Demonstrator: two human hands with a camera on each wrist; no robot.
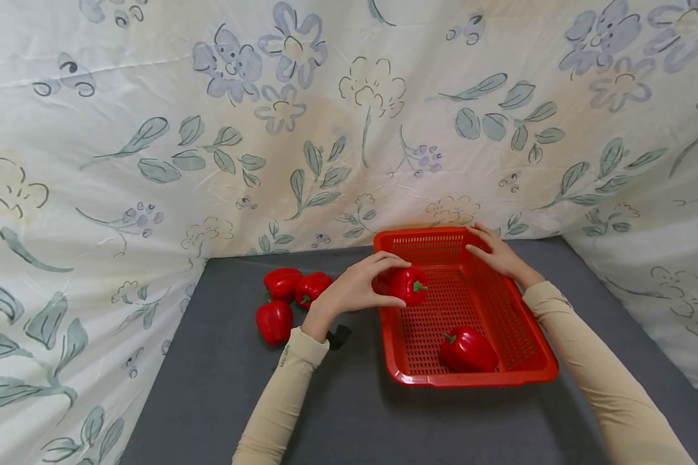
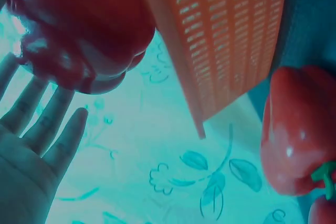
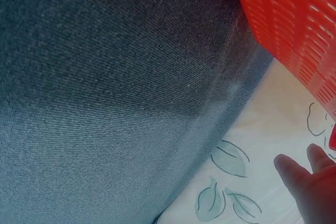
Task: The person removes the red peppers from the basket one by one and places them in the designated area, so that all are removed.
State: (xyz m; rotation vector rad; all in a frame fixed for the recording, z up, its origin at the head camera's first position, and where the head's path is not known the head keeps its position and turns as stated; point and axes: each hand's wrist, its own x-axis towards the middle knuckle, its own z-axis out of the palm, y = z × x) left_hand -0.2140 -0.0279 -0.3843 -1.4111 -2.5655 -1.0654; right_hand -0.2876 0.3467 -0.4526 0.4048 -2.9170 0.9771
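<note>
My left hand [image 1: 357, 284] holds a red bell pepper [image 1: 408, 286] between thumb and fingers, above the left side of a red plastic basket [image 1: 465, 380]. The green stem of this pepper faces right. In the left wrist view the same pepper [image 2: 86, 30] fills the upper left, beside the fingers [image 2: 65, 121]. Inside the basket, near its front, lies another red bell pepper [image 1: 468, 349]. The right hand [image 1: 500, 257] is at the basket's far right rim, its fingers spread and fairly straight. In the right wrist view, fingertips [image 3: 296, 174] show beside the basket wall [image 3: 294, 30].
Left of the basket, three red bell peppers [image 1: 275, 322] lie grouped on the dark grey tabletop [image 1: 209, 387]. A small black object [image 1: 338, 337] shows by the left wrist. Behind the table hangs a flowered cloth [image 1: 326, 129], which also covers both sides.
</note>
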